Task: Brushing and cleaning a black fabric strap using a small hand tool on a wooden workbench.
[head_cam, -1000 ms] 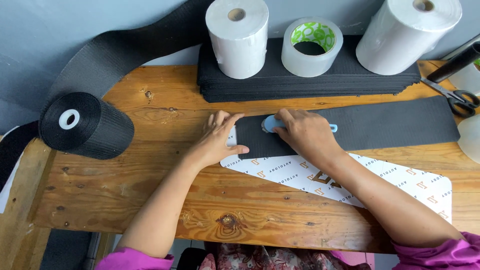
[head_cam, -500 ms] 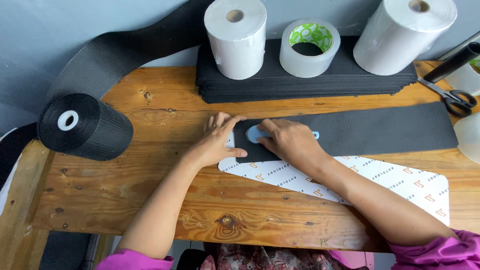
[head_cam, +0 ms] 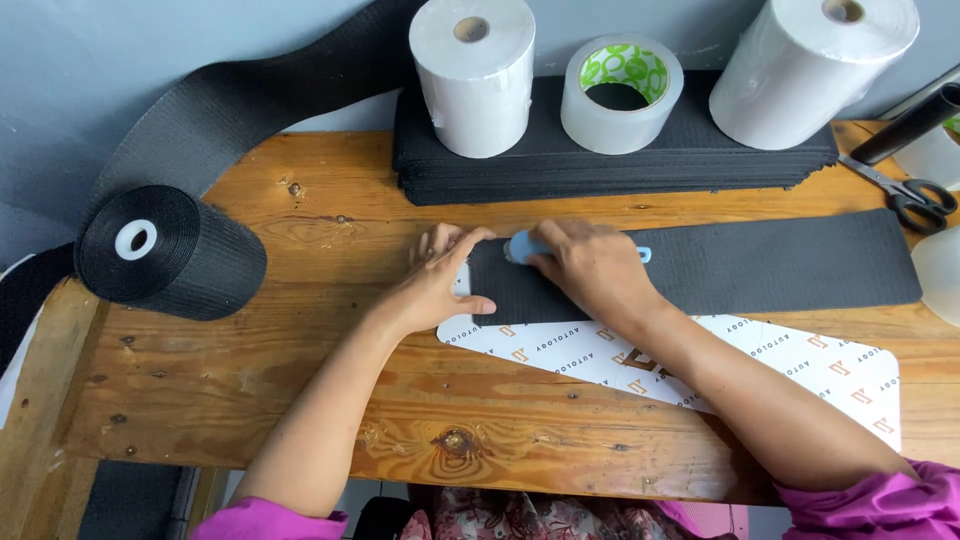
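Observation:
A long black fabric strip (head_cam: 780, 265) lies across a wooden table (head_cam: 300, 400), partly over a white printed card (head_cam: 800, 365). My left hand (head_cam: 440, 280) presses flat on the strip's left end, fingers spread. My right hand (head_cam: 590, 270) grips a small light-blue tool (head_cam: 520, 247) and holds it against the strip near that left end. The tool's far tip (head_cam: 645, 255) shows past my knuckles.
A stack of black strips (head_cam: 600, 165) at the back carries two white rolls (head_cam: 475, 75) (head_cam: 810, 70) and a clear tape roll (head_cam: 620, 95). A black webbing roll (head_cam: 170, 255) sits left. Scissors (head_cam: 915, 195) lie at the right edge.
My right hand has slid the blue tool leftward along the strip, toward my left hand. The left hand has stayed in place.

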